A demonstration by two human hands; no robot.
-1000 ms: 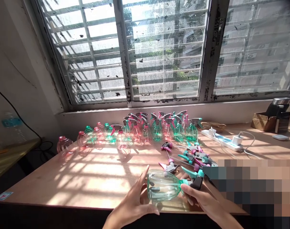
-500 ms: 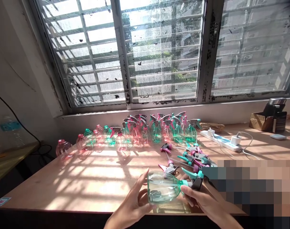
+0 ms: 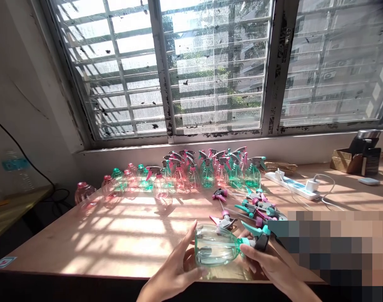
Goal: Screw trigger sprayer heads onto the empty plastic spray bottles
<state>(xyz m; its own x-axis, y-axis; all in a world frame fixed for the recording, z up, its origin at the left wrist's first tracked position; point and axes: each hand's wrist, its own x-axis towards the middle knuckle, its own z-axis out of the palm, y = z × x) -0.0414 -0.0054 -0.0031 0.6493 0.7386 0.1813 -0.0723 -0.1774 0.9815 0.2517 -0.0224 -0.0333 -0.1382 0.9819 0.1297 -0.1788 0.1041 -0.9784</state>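
Note:
A clear green spray bottle (image 3: 215, 247) lies sideways between my hands above the table's front edge, its base to the left. My left hand (image 3: 180, 264) is wrapped round the base end. At the neck, my right hand (image 3: 257, 258) grips the teal collar of the grey and teal trigger head (image 3: 259, 237); some of its fingers are hidden behind the bottle. The dip tube shows inside the bottle. Just beyond, loose trigger sprayer heads (image 3: 257, 205) in pink, teal and grey lie in a pile.
Assembled spray bottles (image 3: 207, 174) crowd the back of the table under the window. Several bottles without heads (image 3: 111, 191) stand at the left. A white power strip (image 3: 292, 186) with chargers and a cardboard box (image 3: 342, 161) are at the right.
Both hands keep their hold on the spray bottle, which has turned very slightly. The view has shifted a little; the other things stay where they were.

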